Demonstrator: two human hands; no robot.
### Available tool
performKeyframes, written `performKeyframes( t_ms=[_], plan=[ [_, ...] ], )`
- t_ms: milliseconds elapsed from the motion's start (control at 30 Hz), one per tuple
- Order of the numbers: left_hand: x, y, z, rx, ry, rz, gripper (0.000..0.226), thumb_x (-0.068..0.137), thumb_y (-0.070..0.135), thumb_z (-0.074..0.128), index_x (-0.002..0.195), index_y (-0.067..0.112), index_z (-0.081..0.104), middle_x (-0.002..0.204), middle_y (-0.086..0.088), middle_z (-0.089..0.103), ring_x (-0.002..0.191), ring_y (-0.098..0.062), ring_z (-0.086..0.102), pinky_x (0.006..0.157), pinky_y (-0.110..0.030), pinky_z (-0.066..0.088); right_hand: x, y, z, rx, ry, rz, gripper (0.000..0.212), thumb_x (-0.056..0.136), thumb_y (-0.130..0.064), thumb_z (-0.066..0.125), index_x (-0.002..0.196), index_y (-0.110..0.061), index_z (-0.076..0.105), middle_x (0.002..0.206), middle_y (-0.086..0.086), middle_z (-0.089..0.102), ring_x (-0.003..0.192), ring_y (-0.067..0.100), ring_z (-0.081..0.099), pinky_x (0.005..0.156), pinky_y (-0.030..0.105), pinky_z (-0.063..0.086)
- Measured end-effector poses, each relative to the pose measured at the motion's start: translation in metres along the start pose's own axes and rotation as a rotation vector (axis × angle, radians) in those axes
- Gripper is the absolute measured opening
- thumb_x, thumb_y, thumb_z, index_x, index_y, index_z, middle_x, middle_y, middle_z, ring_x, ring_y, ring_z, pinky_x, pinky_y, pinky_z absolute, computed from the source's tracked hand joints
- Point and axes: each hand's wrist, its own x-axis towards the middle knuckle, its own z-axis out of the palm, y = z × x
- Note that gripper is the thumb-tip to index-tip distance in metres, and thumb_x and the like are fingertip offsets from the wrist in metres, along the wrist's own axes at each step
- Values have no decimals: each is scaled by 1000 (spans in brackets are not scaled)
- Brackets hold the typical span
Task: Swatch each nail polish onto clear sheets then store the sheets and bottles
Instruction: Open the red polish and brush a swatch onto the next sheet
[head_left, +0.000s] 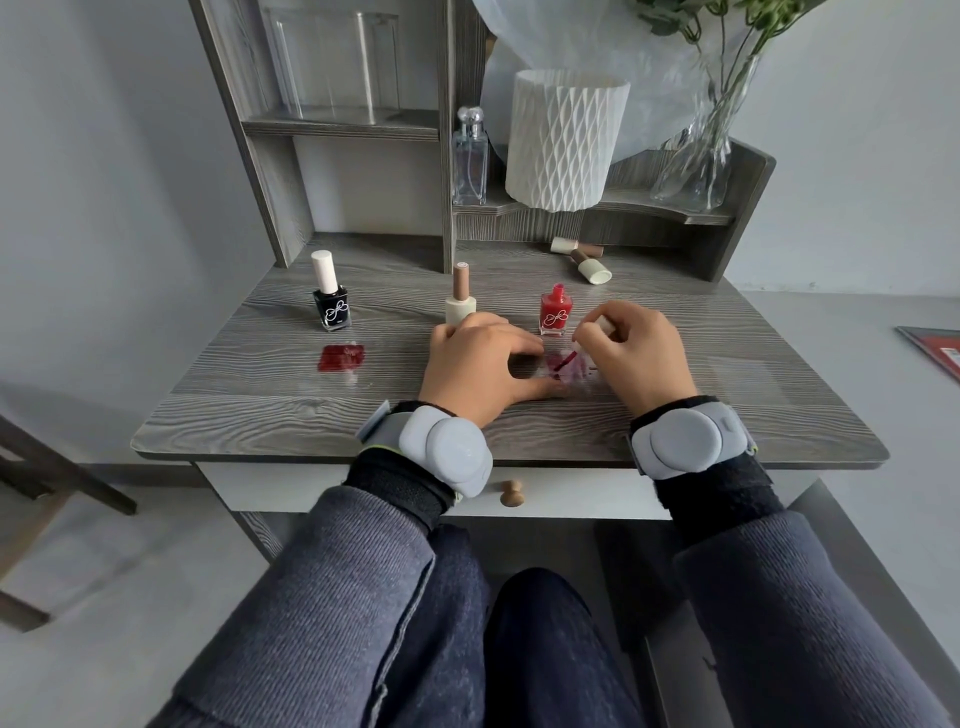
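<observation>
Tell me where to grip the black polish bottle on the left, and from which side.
Probably the square glass body of the black polish bottle, pinched across its flat faces, coming from the left. It stands upright, apart from the rest; a red swatch lies just in front, and the tall white cap is narrower.

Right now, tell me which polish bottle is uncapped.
The red bottle: its neck is bare, and the right hand holds its brush. The black bottle and upright tan bottle are capped.
</observation>
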Motion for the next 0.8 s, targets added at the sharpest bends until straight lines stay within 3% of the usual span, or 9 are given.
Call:
performKeyframes(
  t_ms=[200,467,800],
  plan=[
    [0,1,0,-16,5,6,55,68,70,64,110,35,68,118,23,62,123,-3,38,96,-36,22,1,2,1,-19,4,25,12,82,-20,57,80,-16,68,73,1,65,74,20,58,69,33,45],
    [0,0,1,-5,-5,4,56,67,70,63,111,34,68,120,24,60,125,-3,37,96,-33,21,1,2,0,-5,-19,27,16,79,-21,58,75,-9,68,69,10,64,66,18,53,57,29,36],
    [1,-2,2,4,6,14,56,67,70,64,110,34,69,121,24,60,124,-2,37,96,-33,21,-1,2,1,-68,-2,0,13,76,-20,64,73,-7,65,67,8,63,64,18,52,60,30,42]
  ],
)
